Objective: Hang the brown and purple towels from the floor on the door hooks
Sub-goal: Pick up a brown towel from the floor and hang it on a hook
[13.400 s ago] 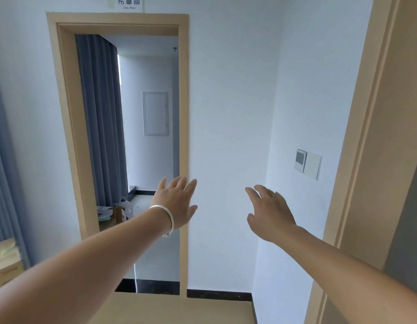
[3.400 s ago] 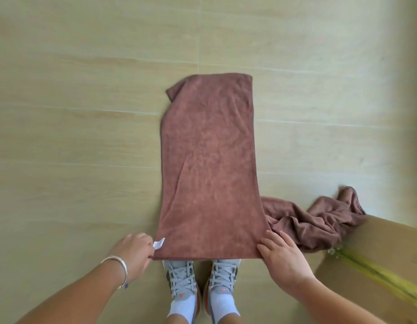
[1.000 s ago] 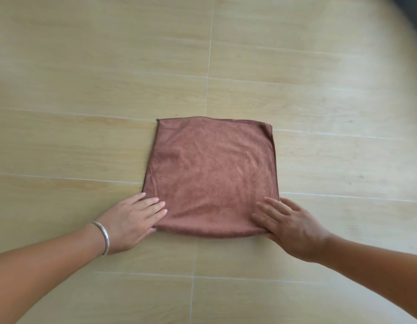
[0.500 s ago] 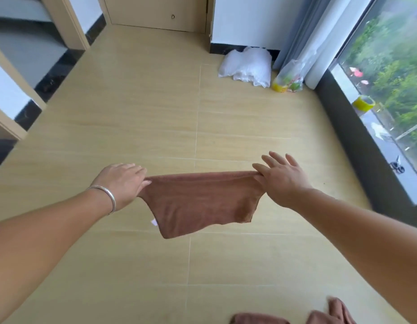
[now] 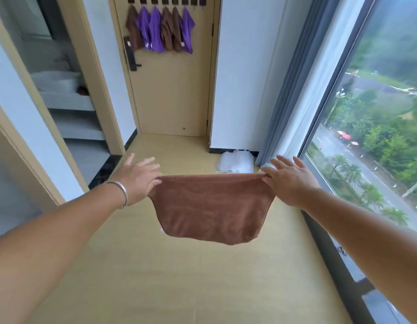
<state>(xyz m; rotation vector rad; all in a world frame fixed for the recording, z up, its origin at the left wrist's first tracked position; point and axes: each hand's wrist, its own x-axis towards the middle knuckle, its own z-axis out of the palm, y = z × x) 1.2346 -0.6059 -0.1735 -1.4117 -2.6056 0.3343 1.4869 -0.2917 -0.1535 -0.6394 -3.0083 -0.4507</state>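
Brown towel (image 5: 212, 209), folded, hangs in the air between my two hands, stretched by its top edge above the tan floor (image 5: 179, 277). My left hand (image 5: 137, 181) pinches the left corner, other fingers spread wide; my right hand (image 5: 289, 181) pinches the right corner likewise. Ahead, well apart, a closed door (image 5: 174, 90) carries brown and purple towels (image 5: 160, 31) hanging from a row of hooks (image 5: 165, 0).
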